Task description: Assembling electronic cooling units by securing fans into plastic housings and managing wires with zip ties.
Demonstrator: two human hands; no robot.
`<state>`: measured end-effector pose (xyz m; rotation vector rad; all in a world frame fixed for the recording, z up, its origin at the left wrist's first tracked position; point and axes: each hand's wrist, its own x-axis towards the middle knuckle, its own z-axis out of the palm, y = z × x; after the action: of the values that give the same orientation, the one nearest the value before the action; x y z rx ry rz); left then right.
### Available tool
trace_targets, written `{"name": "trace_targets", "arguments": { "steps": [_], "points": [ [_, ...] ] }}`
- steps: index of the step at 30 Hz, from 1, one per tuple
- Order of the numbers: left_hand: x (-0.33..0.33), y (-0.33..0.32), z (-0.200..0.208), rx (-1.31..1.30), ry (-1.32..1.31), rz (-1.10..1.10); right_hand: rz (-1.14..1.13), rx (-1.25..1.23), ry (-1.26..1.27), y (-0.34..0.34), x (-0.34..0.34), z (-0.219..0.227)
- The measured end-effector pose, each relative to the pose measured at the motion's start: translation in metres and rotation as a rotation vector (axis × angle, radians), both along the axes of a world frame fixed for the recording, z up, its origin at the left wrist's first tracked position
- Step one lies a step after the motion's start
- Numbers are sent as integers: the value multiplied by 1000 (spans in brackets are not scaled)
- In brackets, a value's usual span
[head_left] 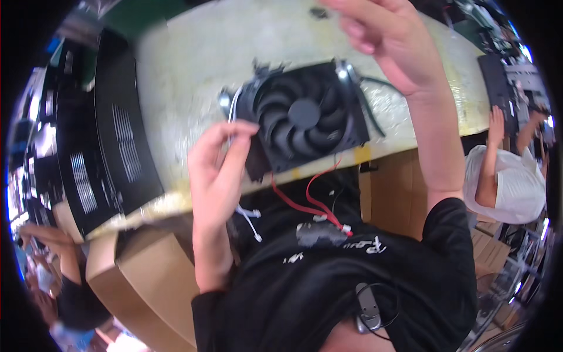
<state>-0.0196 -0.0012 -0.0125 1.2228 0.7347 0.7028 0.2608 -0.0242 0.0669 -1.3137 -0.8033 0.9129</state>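
Observation:
A black cooling fan (304,114) sits in a dark frame with shiny metal parts at its corners, on the pale table. My left hand (216,170) is at the frame's left edge, thumb and forefinger pinched together. Whatever they hold is hidden. A white wire (234,105) runs down behind this hand, and white plugs (257,237) hang below. My right hand (390,38) is raised beyond the fan at the upper right, fingers curled in and partly cut off by the picture's edge. Near its fingertips lies a small dark thing (318,12), too blurred to name.
Red wires (293,203) hang from the fan over the near edge of the table (193,58). Black slotted panels (123,129) stand at the left. Cardboard boxes (155,287) flank me below the table. Other people work at both sides, one in a white shirt (510,185).

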Motion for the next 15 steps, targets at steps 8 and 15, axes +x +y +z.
{"name": "trace_targets", "arguments": {
  "steps": [8,15],
  "points": [
    [11,6,6,-142,-145,11,725,-225,-115,28,-94,-6],
    [8,5,15,-660,-519,2,530,55,-394,-18,-80,-26]
  ]
}}
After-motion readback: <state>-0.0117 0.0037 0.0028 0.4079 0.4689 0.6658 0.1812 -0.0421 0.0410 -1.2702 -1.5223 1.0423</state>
